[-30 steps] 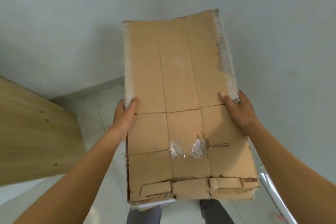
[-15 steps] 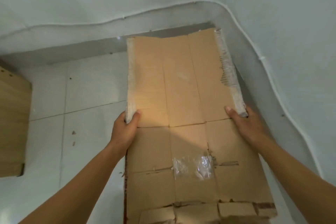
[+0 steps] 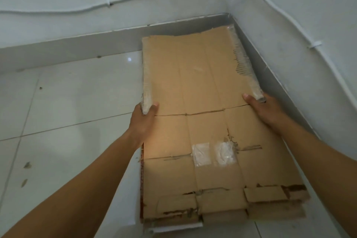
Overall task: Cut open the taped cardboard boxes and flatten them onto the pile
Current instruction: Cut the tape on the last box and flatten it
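Both the left hand point(image 3: 143, 120) and right hand point(image 3: 264, 108) pinch a flattened cardboard box point(image 3: 193, 87) by its taped edges, thumbs on top; it looks light and likely floppy at the creases, so this mid-edge hold suits it.

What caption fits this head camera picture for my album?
The left hand and the right hand grip a flattened cardboard box by its taped side edges above the tiled floor.

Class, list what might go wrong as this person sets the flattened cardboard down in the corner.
The left hand and right hand grip the flattened cardboard only at its taped edges; slick tape might slip. The right hand is near the skirting and may get pinched. Its torn near-end flaps could snag.
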`<control>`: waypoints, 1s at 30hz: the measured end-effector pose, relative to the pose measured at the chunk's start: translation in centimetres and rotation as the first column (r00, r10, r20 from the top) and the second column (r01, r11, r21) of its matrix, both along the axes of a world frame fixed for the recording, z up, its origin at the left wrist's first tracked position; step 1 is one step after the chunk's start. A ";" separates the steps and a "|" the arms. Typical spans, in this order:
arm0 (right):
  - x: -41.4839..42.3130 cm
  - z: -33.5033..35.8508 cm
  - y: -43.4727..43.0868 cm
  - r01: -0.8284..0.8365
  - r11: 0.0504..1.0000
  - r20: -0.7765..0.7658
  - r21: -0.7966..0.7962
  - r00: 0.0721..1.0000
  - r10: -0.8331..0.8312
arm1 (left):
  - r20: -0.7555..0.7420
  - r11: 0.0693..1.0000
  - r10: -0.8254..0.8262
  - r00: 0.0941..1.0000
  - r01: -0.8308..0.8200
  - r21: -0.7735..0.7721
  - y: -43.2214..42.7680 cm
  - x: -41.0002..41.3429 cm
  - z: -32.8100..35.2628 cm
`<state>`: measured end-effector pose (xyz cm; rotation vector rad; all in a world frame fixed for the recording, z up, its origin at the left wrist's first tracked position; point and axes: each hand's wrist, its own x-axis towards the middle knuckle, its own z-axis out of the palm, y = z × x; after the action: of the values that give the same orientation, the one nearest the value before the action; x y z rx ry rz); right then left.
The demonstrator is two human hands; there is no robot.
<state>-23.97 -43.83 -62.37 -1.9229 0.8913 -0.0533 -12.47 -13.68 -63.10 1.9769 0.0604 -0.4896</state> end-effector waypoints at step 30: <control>-10.6 0.7 7.5 -0.717 0.335 -0.436 -0.611 0.658 0.614 | 0.155 0.905 -0.421 0.894 0.404 0.131 4.4 -9.4 -0.1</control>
<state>-34.61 -36.33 -61.67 -3.0070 -0.0074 0.2504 -21.84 -9.30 -63.20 2.1254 -0.4702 -0.5856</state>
